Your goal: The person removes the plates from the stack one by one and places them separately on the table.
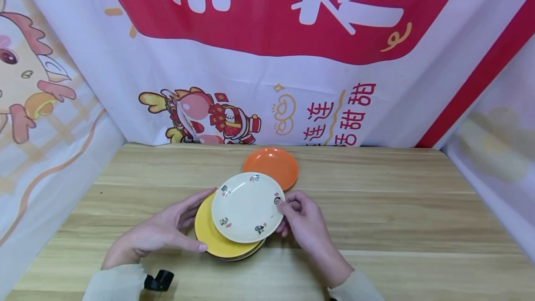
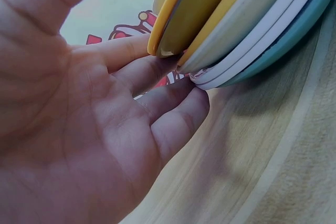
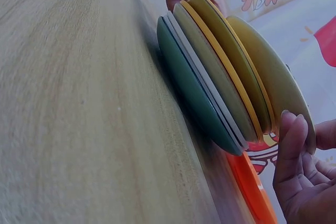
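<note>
My right hand (image 1: 303, 222) pinches the right rim of a white plate (image 1: 248, 208) with small dark and red characters round its border, thumb on top and fingers beneath. That plate is tilted above a stack of plates, whose top one is a yellow plate (image 1: 204, 229). In the right wrist view its right side stands apart from the stack. My left hand (image 1: 160, 231) spans the stack's left side, thumb at the near rim, outstretched fingers touching the plate edges. A green plate (image 3: 181, 82) lies at the bottom, with white, cream and yellow rims above it.
An orange plate (image 1: 276, 166) lies behind the stack, partly hidden by the white plate. The wooden table (image 1: 397, 226) reaches back to a printed cloth (image 1: 267, 78), and cloth walls stand left and right.
</note>
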